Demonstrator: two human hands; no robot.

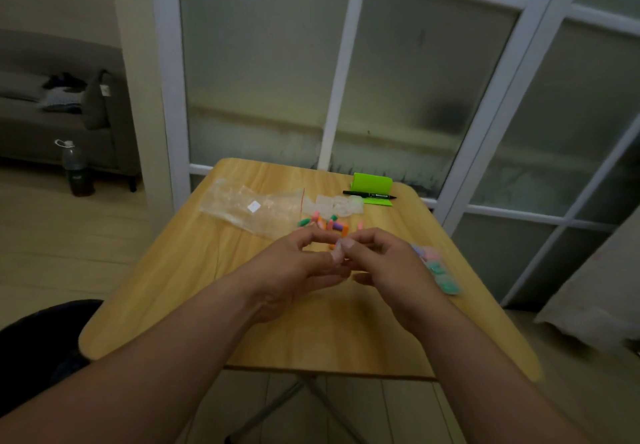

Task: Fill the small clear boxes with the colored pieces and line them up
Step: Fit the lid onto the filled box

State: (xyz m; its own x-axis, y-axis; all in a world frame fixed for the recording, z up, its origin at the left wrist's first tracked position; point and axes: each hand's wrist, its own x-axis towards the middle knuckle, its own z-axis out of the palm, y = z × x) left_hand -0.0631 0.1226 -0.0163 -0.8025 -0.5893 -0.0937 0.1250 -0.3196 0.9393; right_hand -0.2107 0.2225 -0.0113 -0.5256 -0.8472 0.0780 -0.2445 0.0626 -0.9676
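Note:
Both hands meet above the middle of the wooden table (242, 322). My left hand (298, 270) and my right hand (384, 263) have their fingers curled around a small clear box (341, 256), mostly hidden between the fingertips. Beyond the hands lies a loose heap of colored pieces (325, 223) in green, orange, pink and purple. A row of empty clear boxes (337, 205) sits behind the heap. To the right of my right hand, filled boxes (438, 270) with pink and teal pieces form a line along the table's right side.
A crumpled clear plastic bag (252, 206) lies at the back left of the table. A black pen (369, 195) rests on a green stand (372, 187) at the back right. Glass doors stand behind the table; a bottle (77, 170) is on the floor at left.

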